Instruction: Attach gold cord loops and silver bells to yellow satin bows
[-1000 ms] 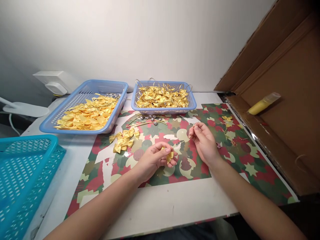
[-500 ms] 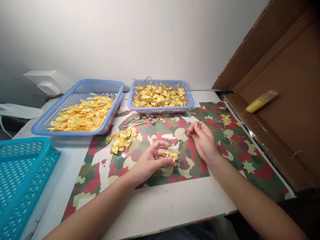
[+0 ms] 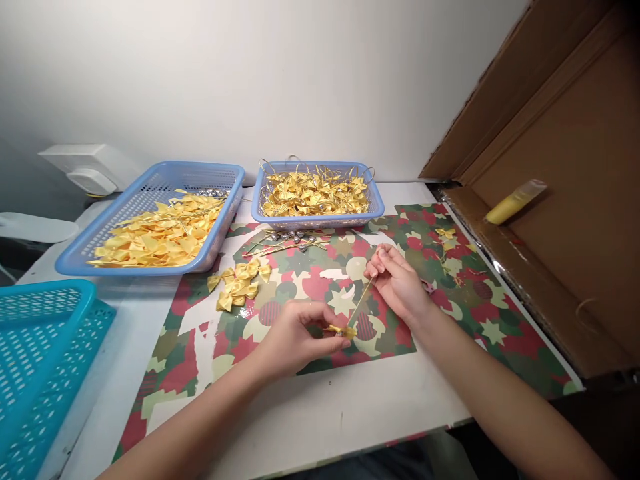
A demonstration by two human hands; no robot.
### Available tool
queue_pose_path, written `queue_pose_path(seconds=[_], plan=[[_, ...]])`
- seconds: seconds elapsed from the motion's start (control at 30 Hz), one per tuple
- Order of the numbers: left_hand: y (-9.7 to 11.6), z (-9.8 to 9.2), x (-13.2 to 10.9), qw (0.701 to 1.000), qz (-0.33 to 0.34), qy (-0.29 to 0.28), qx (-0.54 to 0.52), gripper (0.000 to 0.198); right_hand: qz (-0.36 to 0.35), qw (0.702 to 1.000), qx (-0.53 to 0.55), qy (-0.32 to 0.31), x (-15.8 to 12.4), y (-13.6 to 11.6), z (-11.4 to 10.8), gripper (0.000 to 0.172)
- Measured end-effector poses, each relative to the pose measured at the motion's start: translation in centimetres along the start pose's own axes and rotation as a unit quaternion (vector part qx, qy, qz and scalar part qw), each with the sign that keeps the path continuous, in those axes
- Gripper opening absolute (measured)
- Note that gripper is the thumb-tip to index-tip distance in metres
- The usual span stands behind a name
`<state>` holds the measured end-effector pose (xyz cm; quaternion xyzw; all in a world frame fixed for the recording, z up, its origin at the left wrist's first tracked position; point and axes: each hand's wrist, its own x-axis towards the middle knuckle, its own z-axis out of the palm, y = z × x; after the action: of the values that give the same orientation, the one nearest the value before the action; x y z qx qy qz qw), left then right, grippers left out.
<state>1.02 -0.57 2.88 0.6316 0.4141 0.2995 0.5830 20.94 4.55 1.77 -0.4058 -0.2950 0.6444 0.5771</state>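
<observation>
My left hand (image 3: 305,333) pinches a small yellow ribbon bow (image 3: 344,330) between thumb and fingers, the bow now seen nearly edge-on. From it a thin gold cord (image 3: 361,301) runs up and to the right, stretched straight. Its upper end is between the closed fingertips of my right hand (image 3: 397,280). To the left, several loose yellow bows (image 3: 240,283) lie in a heap on the patterned sheet (image 3: 295,283). Beyond my hands, gold cords and small silver bells (image 3: 295,239) rest on the same sheet.
At the back stand a blue basket (image 3: 320,222) of corded bows and a larger blue basket (image 3: 125,269) of yellow bows. A teal basket (image 3: 45,347) is at the left edge. Cardboard (image 3: 565,133) walls the right side, with a yellow-filled tube (image 3: 515,202) on it. Yellow scraps (image 3: 446,235) lie nearby.
My left hand has turned, tipping the bow from face-on to edge-on and slightly lower. My right hand has drawn slightly left and down, still gripping the cord.
</observation>
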Motion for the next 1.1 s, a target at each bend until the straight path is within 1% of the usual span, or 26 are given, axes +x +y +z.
queue_pose_path(seconds=[0.1,0.17,0.23,0.3,0.4,0.47,0.53,0.6,0.63,0.67,0.7,0.73,0.83,0.9,1.0,1.07,1.1], plan=[[0.6,-0.3,-0.4,0.986,0.079,-0.008,0.146,0.011,0.008,1.0,0.007,-0.005,0.0,-0.1,0.0,0.034],[0.6,-0.3,-0.6,0.969,0.122,-0.005,0.215,0.008,0.011,1.0,-0.023,0.007,0.2,-0.1,0.0,0.038],[0.3,-0.2,-0.8,0.945,0.164,0.007,0.282,0.008,0.016,0.998,-0.065,0.022,0.5,-0.1,0.3,0.04],[-0.2,0.2,-0.9,0.917,0.196,0.024,0.347,0.016,0.025,0.994,-0.102,0.028,1.1,0.0,0.8,0.037],[-0.8,0.8,-1.0,0.877,0.211,0.026,0.43,0.022,0.038,0.985,-0.164,0.032,2.5,0.5,2.0,0.028],[-1.0,1.1,-1.0,0.852,0.206,0.021,0.48,0.022,0.043,0.974,-0.219,0.035,3.5,0.9,2.8,0.021],[-0.9,1.3,-0.9,0.834,0.188,0.014,0.519,0.017,0.04,0.959,-0.28,0.038,4.4,1.3,3.4,0.018],[-0.8,1.3,-0.8,0.828,0.167,0.009,0.535,0.008,0.025,0.937,-0.344,0.043,5.1,1.5,3.8,0.012],[-0.8,1.4,-0.7,0.827,0.159,0.008,0.539,0.013,0.014,0.925,-0.377,0.046,5.4,1.6,4.0,0.01],[-0.8,1.4,-0.7,0.825,0.155,0.009,0.543,0.021,0.005,0.912,-0.408,0.047,5.6,1.6,4.1,0.009],[-0.8,1.5,-0.6,0.822,0.155,0.01,0.548,0.028,-0.004,0.898,-0.438,0.047,5.8,1.6,4.2,0.01],[-0.8,1.6,-0.6,0.817,0.157,0.012,0.555,0.031,-0.01,0.883,-0.467,0.046,5.9,1.5,4.3,0.012],[-0.9,1.8,-0.5,0.81,0.165,0.013,0.563,0.025,-0.023,0.838,-0.543,0.042,6.3,1.3,4.6,0.018],[-1.0,1.7,-0.4,0.815,0.169,0.022,0.554,0.023,-0.036,0.806,-0.59,0.044,6.3,1.1,4.7,0.018],[-1.1,1.3,-0.3,0.826,0.183,0.047,0.53,0.023,-0.079,0.749,-0.656,0.048,6.0,0.7,5.2,0.012],[-1.3,1.0,-0.2,0.832,0.2,0.06,0.514,0.02,-0.121,0.708,-0.696,0.028,5.5,0.6,6.3,0.017],[-1.4,0.9,-0.2,0.834,0.21,0.064,0.506,0.02,-0.142,0.687,-0.712,0.005,5.2,0.6,7.0,0.019]])
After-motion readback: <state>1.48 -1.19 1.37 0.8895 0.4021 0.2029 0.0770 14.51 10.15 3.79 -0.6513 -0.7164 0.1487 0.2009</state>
